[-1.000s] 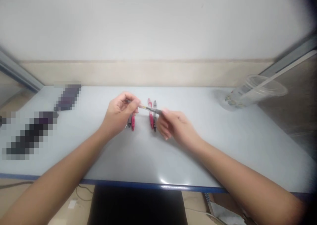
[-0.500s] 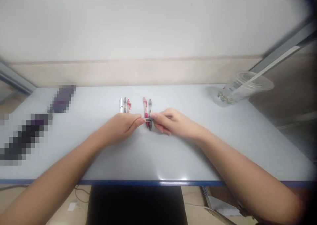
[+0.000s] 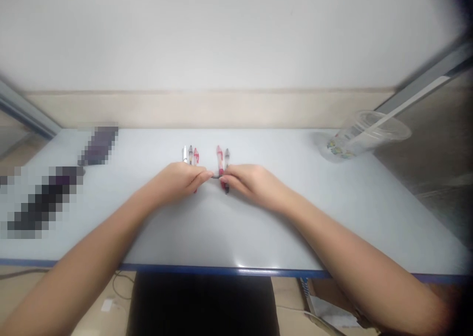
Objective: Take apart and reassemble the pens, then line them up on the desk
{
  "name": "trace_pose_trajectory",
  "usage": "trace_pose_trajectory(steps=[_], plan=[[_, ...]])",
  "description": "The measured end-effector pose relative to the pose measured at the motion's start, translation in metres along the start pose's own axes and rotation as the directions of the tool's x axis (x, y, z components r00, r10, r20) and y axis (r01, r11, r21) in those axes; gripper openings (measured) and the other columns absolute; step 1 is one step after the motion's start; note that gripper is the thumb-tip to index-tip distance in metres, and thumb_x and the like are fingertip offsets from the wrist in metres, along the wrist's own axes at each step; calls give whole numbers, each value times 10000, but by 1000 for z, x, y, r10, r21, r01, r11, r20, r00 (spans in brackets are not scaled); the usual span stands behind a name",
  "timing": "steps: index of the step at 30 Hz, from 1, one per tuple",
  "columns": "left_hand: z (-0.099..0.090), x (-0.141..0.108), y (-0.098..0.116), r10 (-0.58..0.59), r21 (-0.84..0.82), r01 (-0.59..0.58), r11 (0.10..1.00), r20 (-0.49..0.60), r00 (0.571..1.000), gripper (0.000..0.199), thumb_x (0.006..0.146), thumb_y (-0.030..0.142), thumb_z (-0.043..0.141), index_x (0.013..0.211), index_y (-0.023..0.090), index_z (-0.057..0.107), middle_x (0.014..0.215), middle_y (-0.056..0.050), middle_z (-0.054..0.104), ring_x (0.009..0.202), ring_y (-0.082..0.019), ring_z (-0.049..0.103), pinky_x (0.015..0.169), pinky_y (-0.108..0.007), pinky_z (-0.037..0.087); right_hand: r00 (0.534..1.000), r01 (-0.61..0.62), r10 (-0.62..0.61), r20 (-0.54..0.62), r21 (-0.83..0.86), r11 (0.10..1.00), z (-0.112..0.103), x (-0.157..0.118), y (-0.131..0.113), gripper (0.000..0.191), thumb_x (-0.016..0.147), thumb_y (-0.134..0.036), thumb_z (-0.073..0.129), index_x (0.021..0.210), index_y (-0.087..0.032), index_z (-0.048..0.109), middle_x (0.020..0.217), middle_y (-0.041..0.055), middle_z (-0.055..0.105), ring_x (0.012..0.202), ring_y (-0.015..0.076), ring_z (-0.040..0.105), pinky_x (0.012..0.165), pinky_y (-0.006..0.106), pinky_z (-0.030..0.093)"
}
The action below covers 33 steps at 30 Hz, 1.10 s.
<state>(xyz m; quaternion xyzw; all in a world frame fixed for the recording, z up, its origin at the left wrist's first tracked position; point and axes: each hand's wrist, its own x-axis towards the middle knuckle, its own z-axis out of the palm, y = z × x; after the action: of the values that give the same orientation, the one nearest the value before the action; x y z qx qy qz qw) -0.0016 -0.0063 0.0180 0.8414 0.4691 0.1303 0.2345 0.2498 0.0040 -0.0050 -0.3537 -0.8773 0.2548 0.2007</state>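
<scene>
My left hand (image 3: 186, 181) and my right hand (image 3: 247, 183) face each other over the middle of the table. Between their fingertips is a thin dark object (image 3: 216, 177), pinched at both ends; it looks like a slim pen part, but is too small to name surely. Behind my left hand lie a silver pen (image 3: 185, 153), a dark clear pen (image 3: 191, 154) and a red clear pen (image 3: 196, 155), partly hidden by the hand. A red pen (image 3: 220, 159) and a grey clear pen (image 3: 227, 157) lie side by side by my right fingertips.
A transparent plastic cup (image 3: 354, 141) is tilted at the table's right rear. Two pixelated dark things (image 3: 99, 145) (image 3: 46, 203) are on the left. The table (image 3: 221, 237) has a blue front edge and a pale wall behind it.
My right fingers have closed over more of the thin object, and less of it shows. The view has shifted slightly, so the pens appear a little further right.
</scene>
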Motion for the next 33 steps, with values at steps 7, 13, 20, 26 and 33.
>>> trace_pose_trajectory(steps=[7,13,20,26,33], plan=[[4,1,-2,-1,6,1,1000,-48,999,482,1062,389,407,616,227,492,584,-9,570,537,-174,466,593,-304,308,995,12,-20,-98,-75,997,6,0,0,281,1094,-413,553,975,-192,681,885,62,731,775,193,635,746,307,452],[6,1,-1,-49,-10,49,999,-65,997,512,1063,425,394,600,225,482,571,-11,568,537,-175,476,603,-310,328,962,89,-104,-251,-68,994,4,0,-3,180,1044,-368,651,1071,-190,663,1010,81,747,920,220,669,846,332,476],[7,2,-2,-33,40,38,998,-116,993,477,1053,418,390,621,227,459,569,-4,542,516,-161,434,594,-312,307,976,28,-29,-215,-7,1000,3,1,0,67,1017,-252,622,1054,-197,620,1024,68,724,858,199,646,794,326,481],[6,3,-3,-147,28,150,988,-84,986,379,1037,491,420,750,245,425,622,14,562,556,-172,489,602,-310,341,985,-35,40,-168,37,999,4,3,1,111,1038,-267,569,946,-211,593,954,62,718,846,208,643,835,350,481],[8,0,-2,-133,-115,127,985,-46,990,278,1037,534,461,979,262,474,691,34,634,600,-198,592,635,-311,428,975,-81,104,-195,123,989,-4,3,-2,226,1044,-425,601,949,-220,598,940,56,716,827,208,643,768,333,457]])
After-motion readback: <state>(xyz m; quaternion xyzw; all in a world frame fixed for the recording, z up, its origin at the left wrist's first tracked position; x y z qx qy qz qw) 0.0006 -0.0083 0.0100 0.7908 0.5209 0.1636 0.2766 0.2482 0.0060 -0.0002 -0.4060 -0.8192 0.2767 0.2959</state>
